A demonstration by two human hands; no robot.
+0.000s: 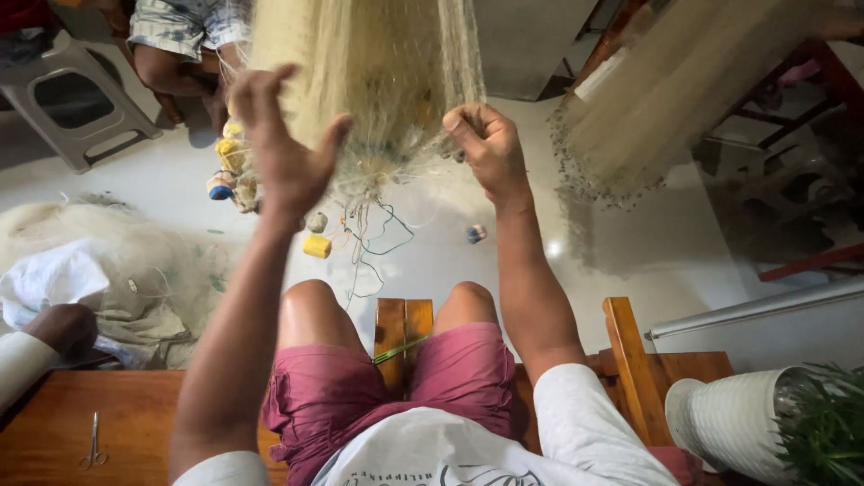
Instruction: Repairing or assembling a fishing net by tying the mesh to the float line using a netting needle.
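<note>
Fingers of the left hand [279, 148] spread open against the hanging fishing net [369, 81]; the right hand [486, 144] is fisted on its mesh. Likely sorting or mending the gathered bottom edge; next calls for a steady pinch. Yellow floats [317, 246] dangle below.

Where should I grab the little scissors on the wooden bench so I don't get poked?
Take the scissors by the two ring handles at the near end, reaching down from above. They lie flat on the wooden bench, closed, with the blades pointing away toward the floor.
</note>
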